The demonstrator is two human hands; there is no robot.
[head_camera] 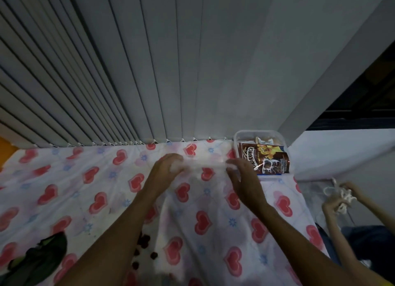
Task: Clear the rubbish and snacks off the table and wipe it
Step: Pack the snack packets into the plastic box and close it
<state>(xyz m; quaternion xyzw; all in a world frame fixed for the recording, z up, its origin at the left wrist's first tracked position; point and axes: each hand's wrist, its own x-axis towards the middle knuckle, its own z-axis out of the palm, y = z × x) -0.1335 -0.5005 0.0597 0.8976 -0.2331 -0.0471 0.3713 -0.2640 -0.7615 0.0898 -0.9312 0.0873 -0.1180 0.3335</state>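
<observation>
A clear plastic bag (201,174) is stretched between my two hands above the table, which has a heart-print cloth (64,191) over it. My left hand (164,170) pinches the bag's left edge and my right hand (241,176) pinches its right edge. Small dark snack pieces (145,242) lie scattered on the cloth beside my left forearm. At the far right a clear plastic box (239,136) holds a brown cereal packet (264,159) and other wrappers.
A dark green and black crumpled bag (40,255) lies at the near left of the table. Grey vertical blinds (128,72) hang behind the table. At the right, another person's hands (342,198) hold a white cord.
</observation>
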